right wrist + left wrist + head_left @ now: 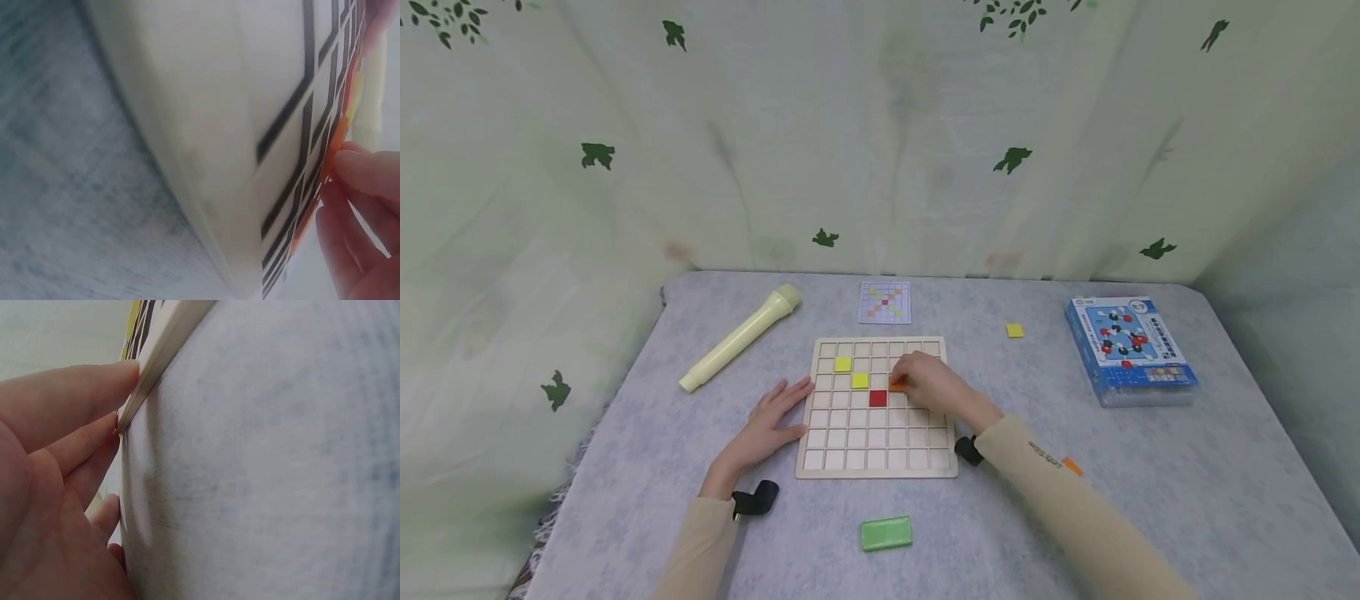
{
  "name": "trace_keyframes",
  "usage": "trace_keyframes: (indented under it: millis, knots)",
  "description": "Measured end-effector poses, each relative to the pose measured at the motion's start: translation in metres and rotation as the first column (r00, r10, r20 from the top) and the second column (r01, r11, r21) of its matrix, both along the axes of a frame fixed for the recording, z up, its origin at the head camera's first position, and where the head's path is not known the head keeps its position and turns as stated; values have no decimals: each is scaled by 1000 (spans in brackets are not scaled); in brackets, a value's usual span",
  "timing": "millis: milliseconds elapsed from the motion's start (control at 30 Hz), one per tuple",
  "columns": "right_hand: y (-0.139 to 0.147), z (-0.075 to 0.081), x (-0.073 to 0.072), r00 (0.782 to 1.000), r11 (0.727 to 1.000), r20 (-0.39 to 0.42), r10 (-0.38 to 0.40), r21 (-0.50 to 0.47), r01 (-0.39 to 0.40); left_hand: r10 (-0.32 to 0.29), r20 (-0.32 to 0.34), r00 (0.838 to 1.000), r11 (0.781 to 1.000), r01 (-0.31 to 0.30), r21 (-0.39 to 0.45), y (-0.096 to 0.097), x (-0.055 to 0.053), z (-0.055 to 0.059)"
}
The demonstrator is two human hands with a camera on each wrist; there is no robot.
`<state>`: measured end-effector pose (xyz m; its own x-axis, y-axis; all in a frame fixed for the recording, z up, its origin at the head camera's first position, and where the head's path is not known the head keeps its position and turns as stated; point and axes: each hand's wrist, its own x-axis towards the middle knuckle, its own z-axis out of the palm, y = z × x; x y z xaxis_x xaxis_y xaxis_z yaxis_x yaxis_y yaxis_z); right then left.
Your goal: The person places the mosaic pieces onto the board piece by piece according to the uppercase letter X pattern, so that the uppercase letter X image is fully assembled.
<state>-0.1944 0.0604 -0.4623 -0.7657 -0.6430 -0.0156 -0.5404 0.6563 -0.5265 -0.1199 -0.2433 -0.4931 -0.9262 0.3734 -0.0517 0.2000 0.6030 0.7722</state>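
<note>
Right sleeve (1075,518) partly hides orange piece (1073,466) near board (856,437).

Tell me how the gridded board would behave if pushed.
The gridded board is probably stiff, given its thick, straight edge. Lying flat, it would likely slide rather than tip. A jolt might shift the red tile resting on it.

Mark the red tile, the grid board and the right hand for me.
Red tile (877,398): head view, middle of its top face.
Grid board (876,438): head view, a bare cell.
Right hand (934,384): head view, back of the hand.
</note>
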Motion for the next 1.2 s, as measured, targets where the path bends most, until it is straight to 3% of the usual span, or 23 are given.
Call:
trace_keyframes:
  millis: [467,633,800,933,1200]
  knots:
    - [-5,-4,-3,995,999,-97,-33,19,35,5,4,1000,1000,-5,-1,0,0,1]
    - [7,-2,-8,996,994,12,-85,-68,86,7,5,1000,1000,-7,5,0,1,0]
    - [50,0,-21,968,958,128,-215,-168,234,2,-18,1000,1000,-1,16,0,2,0]
    - [97,-4,-37,953,926,115,-282,-227,301,4,-10,1000,1000,-4,15,0,1,0]
    - [156,-12,-56,877,867,155,-454,-150,475,1,-13,1000,1000,-1,10,0,2,1]
